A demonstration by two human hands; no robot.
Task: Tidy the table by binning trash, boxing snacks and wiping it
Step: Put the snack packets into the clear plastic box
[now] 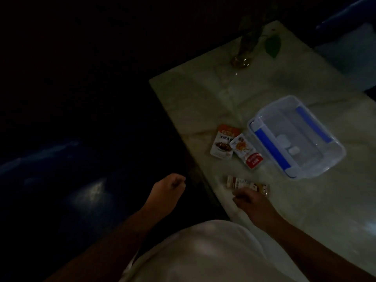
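The scene is very dark. A pale marble table fills the right side. On it stands a clear plastic box with blue handles, open on top. Left of the box lie two snack packets, one orange and white, one white and red. A long snack packet lies nearer the table's front. My right hand hovers just in front of that long packet, fingers curled and touching or almost touching it. My left hand hangs off the table's left edge with fingers curled, nothing visible in it.
A glass vase with green leaves stands at the table's far end. A blue seat sits beyond the table at the top right. The floor on the left is dark with faint reflections. My white shirt fills the bottom centre.
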